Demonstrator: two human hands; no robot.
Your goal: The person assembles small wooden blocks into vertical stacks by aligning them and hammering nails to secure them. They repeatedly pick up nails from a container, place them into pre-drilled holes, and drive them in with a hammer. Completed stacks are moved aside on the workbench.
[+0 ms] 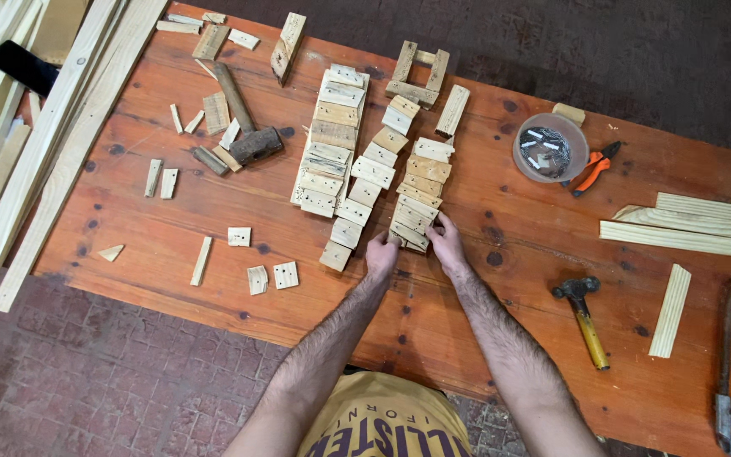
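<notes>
Item: right-hand row of overlapped small wood blocks (416,203) mid-tabletop (509,254), my left hand (380,255) and right hand (446,241) pinching its near end, fingers curled; risk: a nudge could slide the loose overlapping pieces askew into the neighbouring row (365,182).

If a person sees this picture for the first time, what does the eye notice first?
First, the three rows of small wooden blocks in the middle of the orange-brown table. The left hand and right hand touch the near end of the right row. To the right lie a yellow-handled hammer and a bowl of nails.
</notes>
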